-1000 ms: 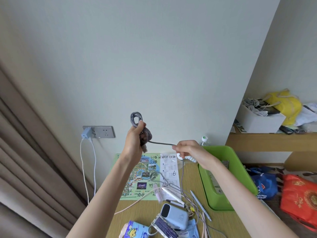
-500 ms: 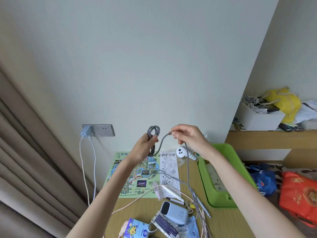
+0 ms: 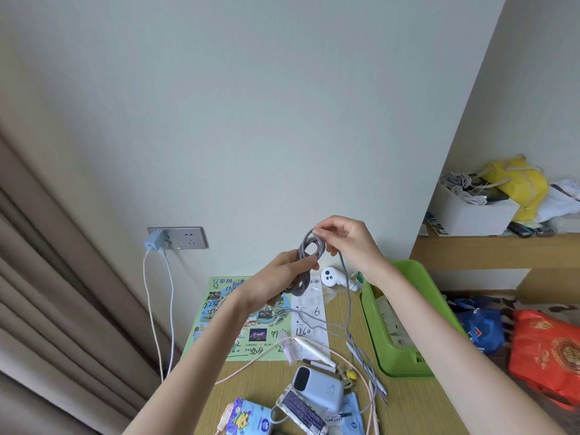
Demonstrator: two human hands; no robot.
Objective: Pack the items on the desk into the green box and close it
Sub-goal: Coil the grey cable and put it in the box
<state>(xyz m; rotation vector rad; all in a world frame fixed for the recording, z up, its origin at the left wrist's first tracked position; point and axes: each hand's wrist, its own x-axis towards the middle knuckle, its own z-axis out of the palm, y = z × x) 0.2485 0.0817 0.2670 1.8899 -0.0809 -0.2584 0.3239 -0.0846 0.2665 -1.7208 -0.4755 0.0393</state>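
The left hand [image 3: 279, 279] is gripping a coil of grey braided cable [image 3: 306, 254] with its fingers curled round the loops, up in the air to the left of the green box [image 3: 408, 265]. The right hand [image 3: 350, 243] is pinching the top of that coil between thumb and forefinger, also left of the box and above its far corner. The loose length of cable is hanging from the right hand and trailing down onto the bench [image 3: 417, 406] just left of the box. The box is sitting open on the bench under the right forearm, with white papers lying inside it. Left of the box a white slip [image 3: 309, 312] is lying flat, carrying a handwritten "6" and "1260". Further left of the box a green picture map [image 3: 219, 318] is lying with a heading in Chinese characters and scrawled numbers, among them "52" and "13"; most of the rest is too small to read. Left of the box's far corner a white round gadget [image 3: 331, 276] is resting. Left of the box's near end a pale blue power bank [image 3: 320, 387] is lying among pink and grey cords, its faint printed figures unclear, and further left of it a blue tissue pack [image 3: 251, 416] is showing a cartoon frog.
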